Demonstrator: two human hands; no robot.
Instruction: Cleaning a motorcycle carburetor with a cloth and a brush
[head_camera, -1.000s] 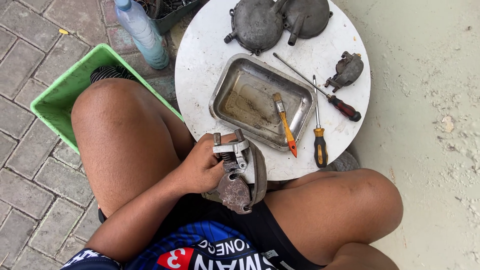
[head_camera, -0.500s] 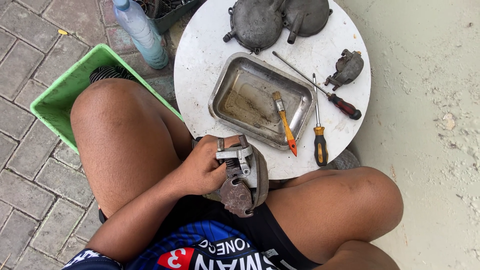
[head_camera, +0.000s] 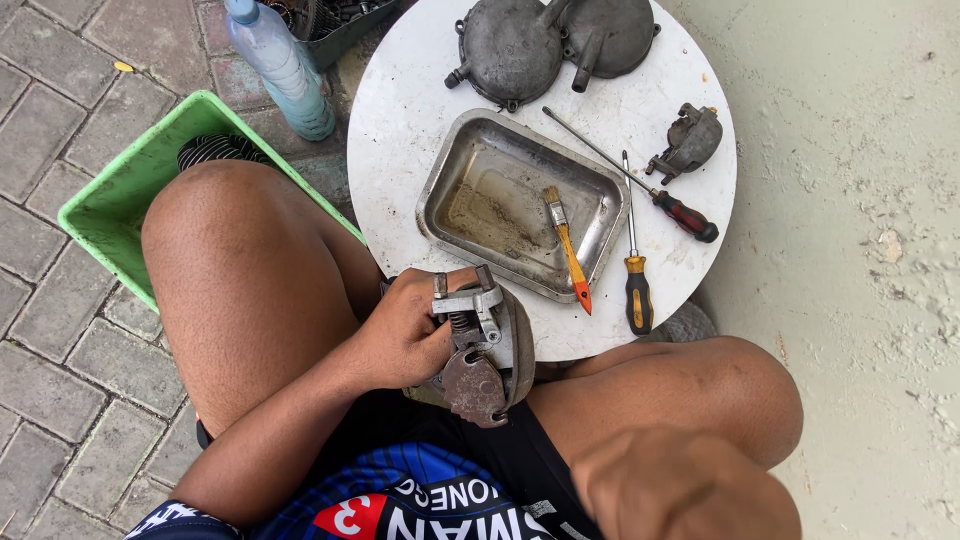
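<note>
My left hand (head_camera: 405, 335) grips a greasy metal engine part (head_camera: 482, 350) with a spring and a rounded lever, held between my knees at the near edge of the round white table (head_camera: 400, 120). My right hand (head_camera: 685, 485) is a blurred shape low in the frame, close to the camera and above my right thigh; nothing shows in it. On the table lies a steel tray (head_camera: 500, 165) with dirty liquid, and an orange-handled brush (head_camera: 567, 250) rests across its rim.
Two screwdrivers lie right of the tray, one yellow-and-black (head_camera: 636, 282), one red-handled (head_camera: 640, 185). A small metal part (head_camera: 690, 142) and two round grey covers (head_camera: 512, 48) sit farther back. A green crate (head_camera: 115, 200) and a plastic bottle (head_camera: 280, 65) stand left.
My right hand has come into view at the bottom right. The left hand keeps its hold on the metal part, almost unmoved.
</note>
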